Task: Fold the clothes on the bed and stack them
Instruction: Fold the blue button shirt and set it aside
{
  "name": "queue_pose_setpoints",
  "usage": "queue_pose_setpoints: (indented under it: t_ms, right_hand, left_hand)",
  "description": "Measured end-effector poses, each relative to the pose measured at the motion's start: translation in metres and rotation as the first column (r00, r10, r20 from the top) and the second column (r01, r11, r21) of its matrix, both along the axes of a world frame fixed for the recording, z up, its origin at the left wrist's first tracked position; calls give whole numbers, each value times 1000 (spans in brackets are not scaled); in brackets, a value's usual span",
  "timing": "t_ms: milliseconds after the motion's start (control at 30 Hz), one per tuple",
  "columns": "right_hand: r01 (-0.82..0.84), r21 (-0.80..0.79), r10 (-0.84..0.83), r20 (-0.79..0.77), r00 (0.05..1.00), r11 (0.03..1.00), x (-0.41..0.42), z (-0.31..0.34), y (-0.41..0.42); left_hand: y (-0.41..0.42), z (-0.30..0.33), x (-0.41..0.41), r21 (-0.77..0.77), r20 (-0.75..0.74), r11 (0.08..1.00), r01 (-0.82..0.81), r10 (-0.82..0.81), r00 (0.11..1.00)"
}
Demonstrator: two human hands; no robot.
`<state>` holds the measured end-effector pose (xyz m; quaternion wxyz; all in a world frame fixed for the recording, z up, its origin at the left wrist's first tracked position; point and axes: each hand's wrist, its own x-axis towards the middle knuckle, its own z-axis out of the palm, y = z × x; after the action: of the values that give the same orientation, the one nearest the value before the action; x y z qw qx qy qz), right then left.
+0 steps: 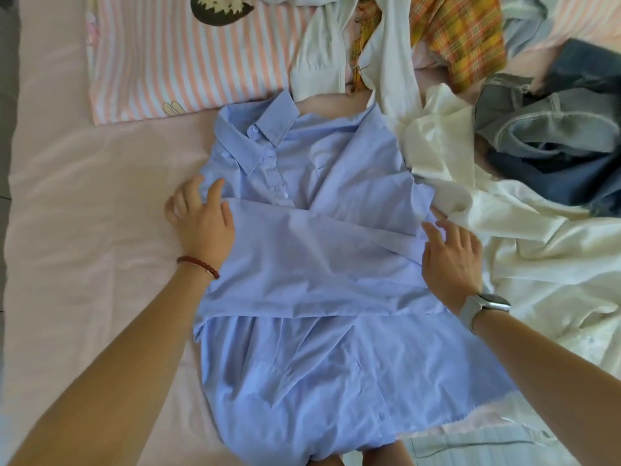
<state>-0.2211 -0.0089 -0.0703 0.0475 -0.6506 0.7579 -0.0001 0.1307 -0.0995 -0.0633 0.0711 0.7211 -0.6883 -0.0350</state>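
Shirt (312, 250) lies mid-bed (84, 203), sleeves crossed; your left hand (201, 227) and right hand (450, 260) rest flat-fingered, gripping nothing, pinning its sides for folding.

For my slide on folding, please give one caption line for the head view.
Both hands, left and right, flatten a blue shirt on the bed, sleeves folded across, unfolded clothes alongside.

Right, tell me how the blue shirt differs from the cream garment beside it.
The blue shirt lies spread flat with its sleeves folded across the front; the cream garment lies crumpled and unfolded. The blue shirt is under both hands, left hand and right hand; the cream garment is untouched. Both lie on the pink bed.
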Motion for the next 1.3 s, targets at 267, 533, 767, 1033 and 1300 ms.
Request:
queue_pose_setpoints:
  t_ms: [267,533,767,1033,1300]
  right_hand:
    - [-412,309,457,-89,885,857,29,-31,-2]
    - [-482,20,481,-110,870,876,34,-10,-72]
    - [-574,-52,562,-151,813,817,60,-13,-188]
    - [-416,166,387,183,904,894,86,-24,-273]
    - [-198,304,75,371,926,932,118,-35,-288]
  left_hand:
    - [43,-51,-7,553,-13,830,-74,97,995]
    - [4,-35,-2,351,-31,936,-41,55,998]
    - [-86,-34,-13,155,-73,987,41,-30,997]
    - [-153,-43,4,320,-219,925,-206,284,934]
    - [-160,-42,10,396,-621,914,-89,338,708]
